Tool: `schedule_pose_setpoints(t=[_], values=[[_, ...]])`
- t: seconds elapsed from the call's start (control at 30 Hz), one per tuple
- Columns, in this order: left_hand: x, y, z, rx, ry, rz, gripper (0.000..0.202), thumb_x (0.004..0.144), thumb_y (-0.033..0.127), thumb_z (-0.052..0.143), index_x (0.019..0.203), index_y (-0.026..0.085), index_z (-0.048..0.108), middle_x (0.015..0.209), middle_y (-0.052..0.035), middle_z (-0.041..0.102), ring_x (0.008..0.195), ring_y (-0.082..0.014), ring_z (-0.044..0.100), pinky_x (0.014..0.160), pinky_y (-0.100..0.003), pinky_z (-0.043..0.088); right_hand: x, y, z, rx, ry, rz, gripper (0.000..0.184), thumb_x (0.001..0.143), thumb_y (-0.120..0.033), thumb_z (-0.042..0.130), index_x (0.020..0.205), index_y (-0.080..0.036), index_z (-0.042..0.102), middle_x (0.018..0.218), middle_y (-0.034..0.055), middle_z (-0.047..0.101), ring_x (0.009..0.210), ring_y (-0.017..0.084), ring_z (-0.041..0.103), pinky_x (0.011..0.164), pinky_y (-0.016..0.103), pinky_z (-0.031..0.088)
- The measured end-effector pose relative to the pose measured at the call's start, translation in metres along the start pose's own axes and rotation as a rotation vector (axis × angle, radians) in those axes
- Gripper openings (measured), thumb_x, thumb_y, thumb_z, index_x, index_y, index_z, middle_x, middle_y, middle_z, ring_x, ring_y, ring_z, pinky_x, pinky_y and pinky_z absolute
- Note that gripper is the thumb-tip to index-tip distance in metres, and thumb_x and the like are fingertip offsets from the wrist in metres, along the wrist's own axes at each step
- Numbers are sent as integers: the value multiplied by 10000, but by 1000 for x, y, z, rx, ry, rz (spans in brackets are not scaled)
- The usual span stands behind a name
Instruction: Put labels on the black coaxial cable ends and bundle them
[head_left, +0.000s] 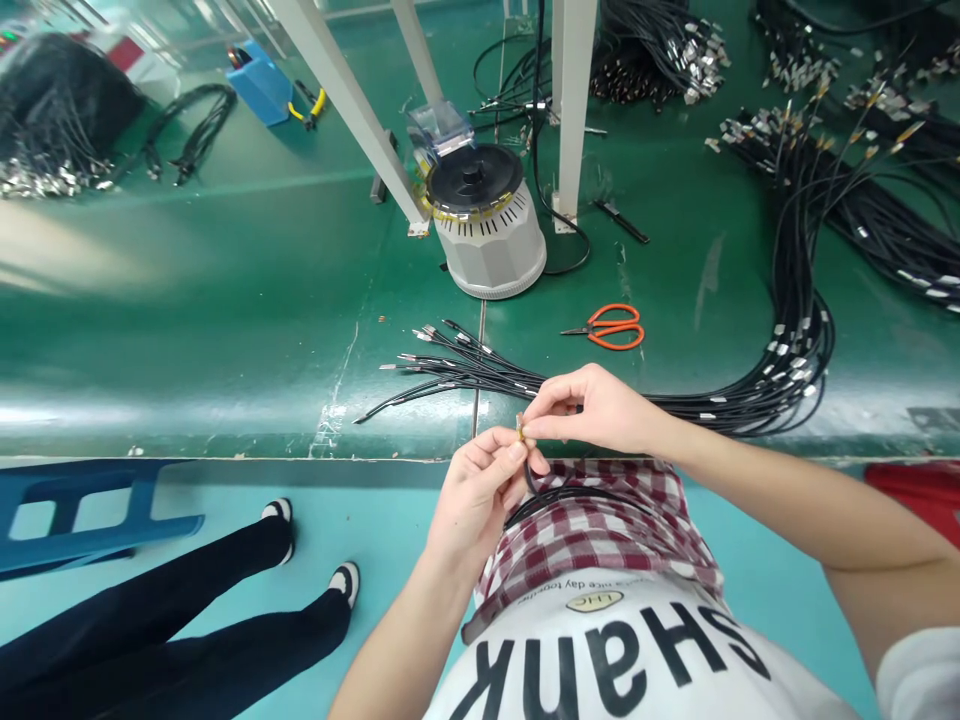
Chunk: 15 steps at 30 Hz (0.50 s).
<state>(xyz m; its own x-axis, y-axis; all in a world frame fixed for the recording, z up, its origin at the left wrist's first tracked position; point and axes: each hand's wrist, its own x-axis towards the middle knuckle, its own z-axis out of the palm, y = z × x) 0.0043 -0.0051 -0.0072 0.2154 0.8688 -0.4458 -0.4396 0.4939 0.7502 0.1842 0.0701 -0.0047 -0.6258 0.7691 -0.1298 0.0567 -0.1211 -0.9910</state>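
Note:
My left hand point(480, 490) and my right hand point(592, 405) meet just in front of the green table's edge point(225, 440). Both pinch the small gold-coloured connector end point(520, 430) of a thin black cable point(570, 492), which loops down over my checked cloth. The fingers of each hand are pressed together on that tip. On the table just beyond lies a fan of black cables with metal tips point(450, 365).
A grey round machine with a black top point(487, 225) stands behind the fanned cables, orange scissors point(611, 326) to its right. Big bundles of black cables point(802, 340) fill the right side. White frame legs point(574, 110) rise at the back. Another person's legs point(225, 590) stretch across the floor at left.

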Motion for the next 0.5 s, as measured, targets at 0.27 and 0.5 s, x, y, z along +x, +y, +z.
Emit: schedule_pose_setpoints(t=[0.27,0.5], values=[[-6,-1,-2,83,88,129,188,834,250,744,917,140,615,701,-29,679,461,-17,398,440,-139,236,3,-6,10,-103,62,-102,192,801,-316,747,824,-125,736,816,44,703,695,123,580,626,239,442],[-15,1,-3,137,161,210,200,812,260,760,815,130,609,655,-50,708,379,-17,379,379,-144,254,1,-18,20,-120,61,-128,131,815,-277,741,807,-147,728,798,22,666,676,111,583,641,235,453]])
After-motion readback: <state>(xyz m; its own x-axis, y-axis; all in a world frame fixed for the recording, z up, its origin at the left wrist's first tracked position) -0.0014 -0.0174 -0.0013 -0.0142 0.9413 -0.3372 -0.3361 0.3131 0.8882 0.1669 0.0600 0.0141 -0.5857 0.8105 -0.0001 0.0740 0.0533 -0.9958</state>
